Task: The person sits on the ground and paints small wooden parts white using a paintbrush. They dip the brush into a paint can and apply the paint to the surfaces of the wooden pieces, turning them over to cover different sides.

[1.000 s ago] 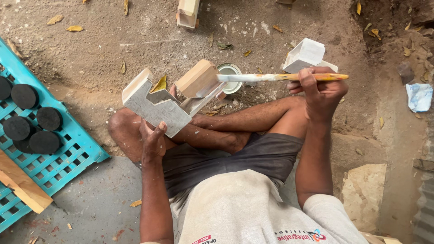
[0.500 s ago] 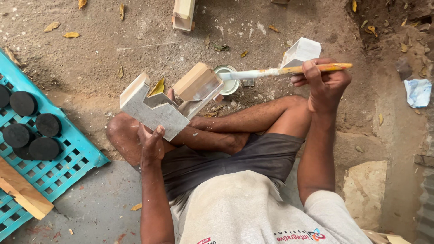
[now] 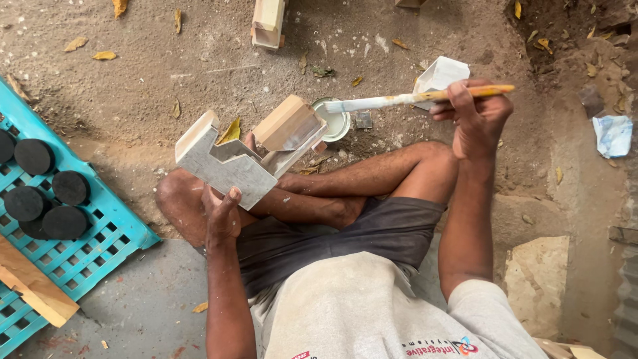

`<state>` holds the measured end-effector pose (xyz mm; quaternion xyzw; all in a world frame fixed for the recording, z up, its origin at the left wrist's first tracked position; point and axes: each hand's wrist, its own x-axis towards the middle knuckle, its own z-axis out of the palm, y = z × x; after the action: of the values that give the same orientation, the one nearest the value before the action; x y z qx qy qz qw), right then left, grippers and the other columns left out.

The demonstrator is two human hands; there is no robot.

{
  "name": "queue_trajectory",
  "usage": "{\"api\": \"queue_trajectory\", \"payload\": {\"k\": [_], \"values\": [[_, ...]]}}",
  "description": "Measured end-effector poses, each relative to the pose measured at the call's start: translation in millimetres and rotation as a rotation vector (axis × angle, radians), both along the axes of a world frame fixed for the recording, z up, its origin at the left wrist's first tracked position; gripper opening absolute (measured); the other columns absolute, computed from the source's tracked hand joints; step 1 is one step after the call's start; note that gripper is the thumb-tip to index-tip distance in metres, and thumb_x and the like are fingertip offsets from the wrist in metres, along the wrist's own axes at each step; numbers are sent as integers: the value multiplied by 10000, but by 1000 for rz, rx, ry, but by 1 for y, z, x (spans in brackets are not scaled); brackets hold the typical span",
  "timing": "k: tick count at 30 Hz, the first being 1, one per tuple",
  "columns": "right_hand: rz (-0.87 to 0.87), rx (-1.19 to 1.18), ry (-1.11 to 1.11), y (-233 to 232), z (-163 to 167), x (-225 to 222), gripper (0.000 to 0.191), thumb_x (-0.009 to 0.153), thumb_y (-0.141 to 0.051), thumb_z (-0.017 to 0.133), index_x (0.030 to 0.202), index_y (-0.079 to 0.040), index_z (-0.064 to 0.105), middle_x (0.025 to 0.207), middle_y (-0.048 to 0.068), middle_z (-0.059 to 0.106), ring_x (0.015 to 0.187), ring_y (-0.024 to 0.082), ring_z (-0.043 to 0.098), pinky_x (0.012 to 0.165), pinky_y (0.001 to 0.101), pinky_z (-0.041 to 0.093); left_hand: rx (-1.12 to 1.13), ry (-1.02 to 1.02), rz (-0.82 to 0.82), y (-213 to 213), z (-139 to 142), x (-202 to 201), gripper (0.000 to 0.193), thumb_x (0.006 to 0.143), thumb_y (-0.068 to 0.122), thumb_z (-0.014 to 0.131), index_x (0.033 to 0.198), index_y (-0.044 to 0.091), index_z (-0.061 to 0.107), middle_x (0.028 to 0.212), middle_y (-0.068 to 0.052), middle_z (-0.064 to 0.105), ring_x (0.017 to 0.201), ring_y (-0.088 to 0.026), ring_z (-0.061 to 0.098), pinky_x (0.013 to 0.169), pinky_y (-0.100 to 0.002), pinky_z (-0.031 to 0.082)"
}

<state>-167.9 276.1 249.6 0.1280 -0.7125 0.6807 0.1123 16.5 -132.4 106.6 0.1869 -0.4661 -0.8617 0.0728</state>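
1. Left hand grips a notched wooden block above the crossed legs; right hand clenches a brush.
2. Brush bristles hover over the small paint tin on the ground.
3. Painting looks under way, at the reloading step.
4. Next, the loaded brush must reach the block's bare faces.

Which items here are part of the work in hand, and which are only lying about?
In use: left hand holding the notched wooden piece; right hand holding the paintbrush; small paint tin.

Lying about: blue crate with black discs, wooden plank, dry leaves, crumpled paper.
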Motion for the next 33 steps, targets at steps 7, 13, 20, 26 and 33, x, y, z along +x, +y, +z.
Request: {"api": "queue_trajectory", "payload": {"k": [7,13,20,26,33], "values": [[119,-116,-46,-5,-33,26,52,1040,-56,703,1043,-4,700,1004,194,738,849,218,769,713,322,685,25,53,11,2,4,1,1188,672,447,932,1535,-89,317,1465,-160,494,1410,-292,447,1221,-422,322],[104,-130,-81,5,-37,30,53,1022,-18,679,1073,-6,685,1017,194,752,849,216,765,747,338,686,4,29,9,1,0,2,1186,667,448,932,1525,-99,322,1447,-173,506,1398,-304,464,1217,-428,331],[103,22,-43,9,-28,16,57,1036,-29,666,1035,25,683,957,198,744,797,210,756,715,323,684,-24,4,-12,0,-2,3,1187,658,458,921,1528,-81,321,1450,-174,509,1406,-305,459,1208,-436,333],[187,-35,95,-3,-19,32,77,1013,-27,683,1088,-14,697,1035,160,739,980,243,776,794,346,699,-5,37,-9,-2,-1,3,1175,673,461,925,1532,-67,323,1473,-156,495,1418,-288,443,1214,-429,322],[464,121,41,-25,-36,41,115,968,-1,683,1077,-37,693,1136,165,746,1068,246,761,875,356,681,3,29,-18,-1,1,1,1138,683,441,925,1520,-81,357,1440,-164,525,1393,-298,475,1205,-440,348]]}}
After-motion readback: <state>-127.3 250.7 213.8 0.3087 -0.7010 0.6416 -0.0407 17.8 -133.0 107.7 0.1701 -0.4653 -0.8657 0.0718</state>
